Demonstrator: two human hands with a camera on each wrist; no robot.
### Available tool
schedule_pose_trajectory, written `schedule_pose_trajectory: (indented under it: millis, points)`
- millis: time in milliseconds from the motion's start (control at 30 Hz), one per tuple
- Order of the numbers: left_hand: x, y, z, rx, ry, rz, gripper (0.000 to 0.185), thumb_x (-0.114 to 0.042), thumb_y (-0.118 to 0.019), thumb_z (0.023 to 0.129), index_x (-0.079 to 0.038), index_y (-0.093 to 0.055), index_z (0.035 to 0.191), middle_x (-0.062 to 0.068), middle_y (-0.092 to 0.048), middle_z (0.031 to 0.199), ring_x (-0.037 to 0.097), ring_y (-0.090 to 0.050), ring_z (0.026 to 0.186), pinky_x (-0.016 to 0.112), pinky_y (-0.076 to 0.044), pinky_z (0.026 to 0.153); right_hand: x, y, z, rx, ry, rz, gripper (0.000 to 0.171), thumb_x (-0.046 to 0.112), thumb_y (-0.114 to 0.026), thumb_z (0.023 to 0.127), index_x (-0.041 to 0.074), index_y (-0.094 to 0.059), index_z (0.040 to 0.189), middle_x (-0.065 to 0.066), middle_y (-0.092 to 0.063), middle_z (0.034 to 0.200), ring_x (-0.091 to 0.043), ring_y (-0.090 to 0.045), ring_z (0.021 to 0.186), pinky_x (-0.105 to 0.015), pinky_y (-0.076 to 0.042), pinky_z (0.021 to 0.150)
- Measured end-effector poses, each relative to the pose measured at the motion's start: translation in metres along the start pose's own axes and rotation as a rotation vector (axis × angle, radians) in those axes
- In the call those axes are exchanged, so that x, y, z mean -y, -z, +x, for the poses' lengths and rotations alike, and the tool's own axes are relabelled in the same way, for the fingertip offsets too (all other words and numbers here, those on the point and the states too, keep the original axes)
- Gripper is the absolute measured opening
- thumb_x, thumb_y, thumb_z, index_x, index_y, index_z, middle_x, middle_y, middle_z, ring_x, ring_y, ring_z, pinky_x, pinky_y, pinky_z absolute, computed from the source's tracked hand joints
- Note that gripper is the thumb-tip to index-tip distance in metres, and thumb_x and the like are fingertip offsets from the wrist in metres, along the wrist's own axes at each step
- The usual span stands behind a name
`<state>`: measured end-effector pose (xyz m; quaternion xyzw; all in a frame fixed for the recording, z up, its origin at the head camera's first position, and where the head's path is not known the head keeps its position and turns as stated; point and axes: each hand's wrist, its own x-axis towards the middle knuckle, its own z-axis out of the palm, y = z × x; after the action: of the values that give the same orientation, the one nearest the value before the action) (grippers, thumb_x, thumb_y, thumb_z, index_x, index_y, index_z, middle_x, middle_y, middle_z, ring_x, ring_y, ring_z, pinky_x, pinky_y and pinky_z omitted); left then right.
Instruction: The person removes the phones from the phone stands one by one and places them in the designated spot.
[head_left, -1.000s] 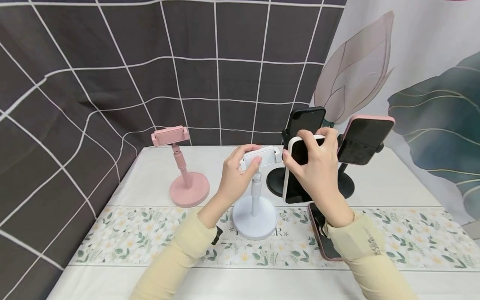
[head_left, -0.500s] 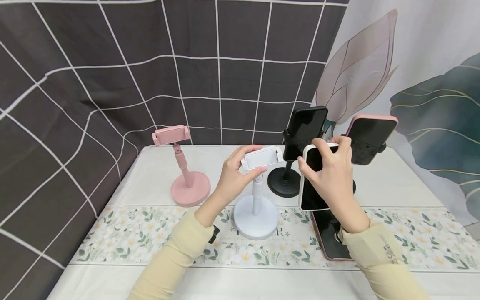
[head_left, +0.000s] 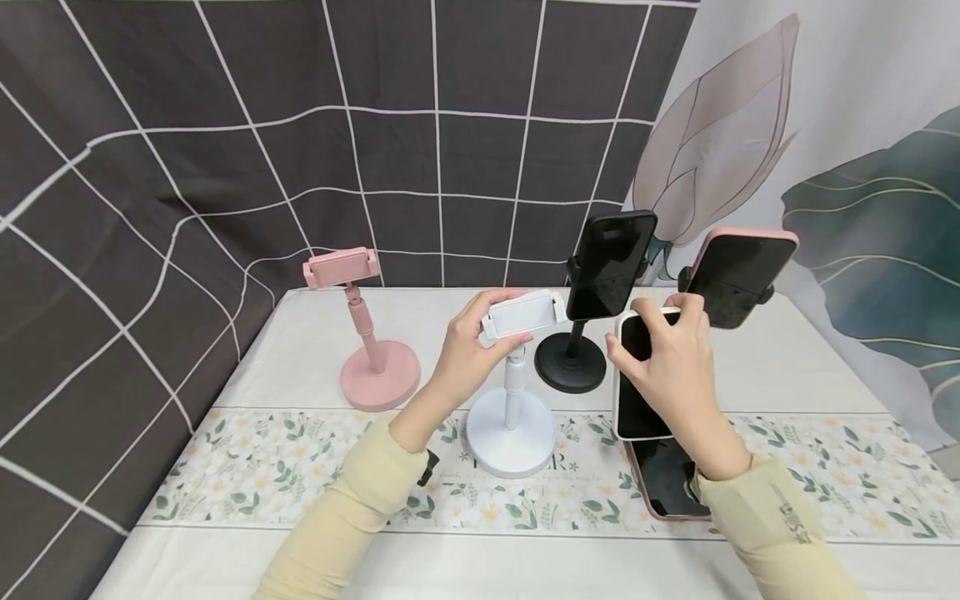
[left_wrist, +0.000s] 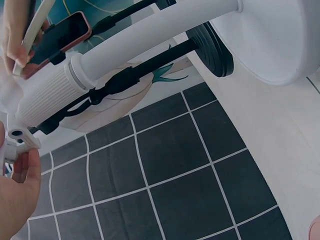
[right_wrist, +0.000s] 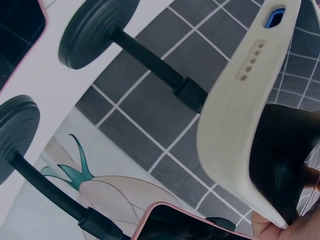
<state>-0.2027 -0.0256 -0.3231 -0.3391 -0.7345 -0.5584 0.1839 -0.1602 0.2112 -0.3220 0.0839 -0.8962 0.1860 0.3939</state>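
Note:
My left hand (head_left: 467,350) grips the clamp head (head_left: 525,315) of a white phone stand (head_left: 512,437), thumb along the lower edge and fingers over the top. That clamp has no phone in it. To the right, my right hand (head_left: 675,371) holds a phone in a white case (head_left: 636,408) by its edges, screen facing up toward me. In the right wrist view the side of the white case (right_wrist: 235,115) shows close up. Below it a phone with a pink rim (head_left: 667,479) lies on the table, partly covered by the held phone and the right forearm.
A pink phone stand (head_left: 381,375) without a phone stands on the left. Behind my right hand, black stands carry a black phone (head_left: 611,262) and a pink-cased phone (head_left: 742,279). A dark grid cloth (head_left: 480,158) hangs behind the table.
My right hand has moved right and down with the white-cased phone, away from the white stand. The left thumb has shifted from the clamp's face to its lower edge.

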Motion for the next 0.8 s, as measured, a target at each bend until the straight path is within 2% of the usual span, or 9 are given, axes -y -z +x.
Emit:
schedule_pose_trajectory:
  millis: [233, 400, 800]
  points:
    - [0.001, 0.0, 0.0, 0.01, -0.003, 0.006, 0.048, -0.004, -0.073, 0.079, -0.001, -0.054, 0.123, 0.015, -0.06, 0.116, 0.025, -0.061, 0.101, 0.032, -0.053, 0.085, -0.013, -0.001, -0.009, 0.051, -0.028, -0.019, 0.035, 0.027, -0.066, 0.076, 0.008, -0.056, 0.103, -0.026, -0.037, 0.104, -0.042, -0.04, 0.078, -0.054, -0.037, 0.055]
    - [0.001, 0.002, 0.001, 0.006, -0.007, 0.011, 0.048, -0.004, -0.074, 0.078, -0.001, -0.054, 0.122, 0.014, -0.061, 0.115, 0.025, -0.061, 0.1, 0.032, -0.053, 0.084, -0.026, 0.0, -0.018, 0.147, -0.073, -0.028, 0.035, 0.023, -0.068, 0.077, 0.008, -0.055, 0.105, -0.027, -0.037, 0.105, -0.044, -0.042, 0.079, -0.055, -0.037, 0.057]
    - [0.002, 0.002, 0.0, 0.032, 0.016, -0.013, 0.047, -0.004, -0.072, 0.08, -0.002, -0.053, 0.123, 0.014, -0.06, 0.116, 0.025, -0.061, 0.1, 0.031, -0.054, 0.083, -0.062, 0.003, -0.043, 0.359, -0.122, -0.136, 0.041, 0.024, -0.069, 0.079, 0.004, -0.053, 0.112, -0.031, -0.037, 0.102, -0.049, -0.043, 0.077, -0.053, -0.039, 0.05]
